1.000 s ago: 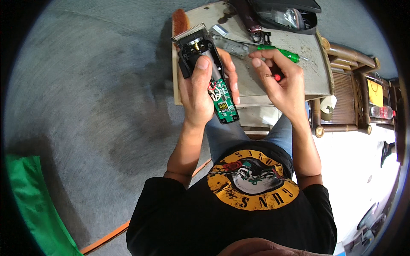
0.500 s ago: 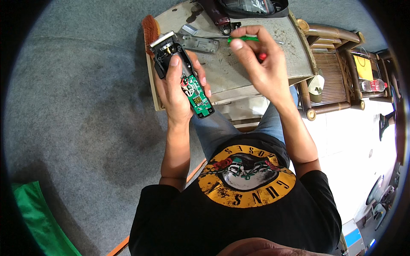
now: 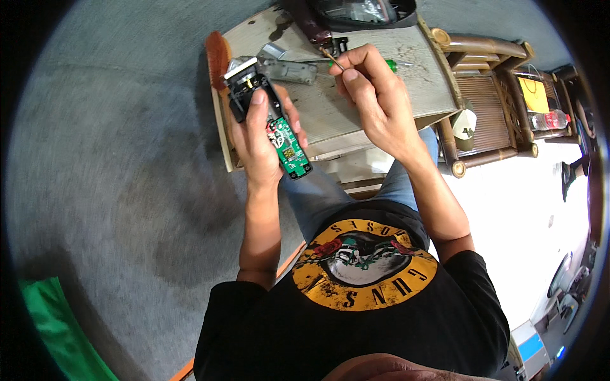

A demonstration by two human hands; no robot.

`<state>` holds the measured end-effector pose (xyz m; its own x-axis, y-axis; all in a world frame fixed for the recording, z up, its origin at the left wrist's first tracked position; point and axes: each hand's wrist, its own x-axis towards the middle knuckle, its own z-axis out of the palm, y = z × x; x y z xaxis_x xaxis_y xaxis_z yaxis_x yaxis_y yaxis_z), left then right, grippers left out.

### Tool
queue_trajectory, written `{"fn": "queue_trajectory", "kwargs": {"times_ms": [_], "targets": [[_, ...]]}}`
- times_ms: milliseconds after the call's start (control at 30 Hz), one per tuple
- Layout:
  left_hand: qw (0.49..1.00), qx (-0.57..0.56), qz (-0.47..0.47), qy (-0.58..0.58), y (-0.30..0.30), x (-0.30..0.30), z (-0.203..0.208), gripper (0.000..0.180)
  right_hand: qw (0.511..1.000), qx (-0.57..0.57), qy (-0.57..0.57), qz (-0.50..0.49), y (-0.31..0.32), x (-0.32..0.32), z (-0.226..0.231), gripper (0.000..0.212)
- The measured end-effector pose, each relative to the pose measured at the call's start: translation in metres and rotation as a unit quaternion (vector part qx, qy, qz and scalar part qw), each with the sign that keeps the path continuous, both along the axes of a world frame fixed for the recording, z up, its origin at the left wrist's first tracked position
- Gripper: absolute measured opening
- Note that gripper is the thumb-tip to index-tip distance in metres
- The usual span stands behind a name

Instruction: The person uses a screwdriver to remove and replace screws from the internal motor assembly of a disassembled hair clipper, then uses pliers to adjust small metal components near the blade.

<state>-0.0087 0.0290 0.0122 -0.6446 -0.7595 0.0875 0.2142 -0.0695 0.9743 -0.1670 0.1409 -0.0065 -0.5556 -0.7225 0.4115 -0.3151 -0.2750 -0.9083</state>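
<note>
Right hand (image 3: 381, 105) is now pinching a thin brownish rod (image 3: 332, 58), tip newly poking out, so it's looking usable; left hand (image 3: 259, 143) is clutching the opened clipper (image 3: 288, 141).

Left grip (image 3: 256, 143) wrapped firm, thumb (image 3: 257, 114) laid lengthwise on top, fingers curled round the far side. Left forearm (image 3: 261, 219) runs nearly straight ahead. Right grip (image 3: 380, 108) raised, thumb and index pinching; right forearm (image 3: 440, 197) bare, slanting inward.
</note>
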Motion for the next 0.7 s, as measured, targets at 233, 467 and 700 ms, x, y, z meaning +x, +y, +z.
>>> {"fn": "queue_trajectory", "kwargs": {"times_ms": [233, 467, 700], "targets": [[1.000, -0.007, 0.003, -0.017, 0.001, 0.001, -0.001, 0.045, 0.977, -0.072, -0.181, 0.086, 0.003, -0.006, 0.007, 0.030], [1.000, -0.022, 0.004, -0.022, 0.001, -0.004, -0.004, 0.043, 0.929, -0.055, -0.329, 0.162, 0.015, -0.011, 0.017, 0.045], [1.000, -0.010, -0.004, -0.020, -0.004, 0.001, -0.011, 0.042, 0.802, -0.099, -0.503, 0.307, 0.019, -0.017, 0.015, 0.048]]}}
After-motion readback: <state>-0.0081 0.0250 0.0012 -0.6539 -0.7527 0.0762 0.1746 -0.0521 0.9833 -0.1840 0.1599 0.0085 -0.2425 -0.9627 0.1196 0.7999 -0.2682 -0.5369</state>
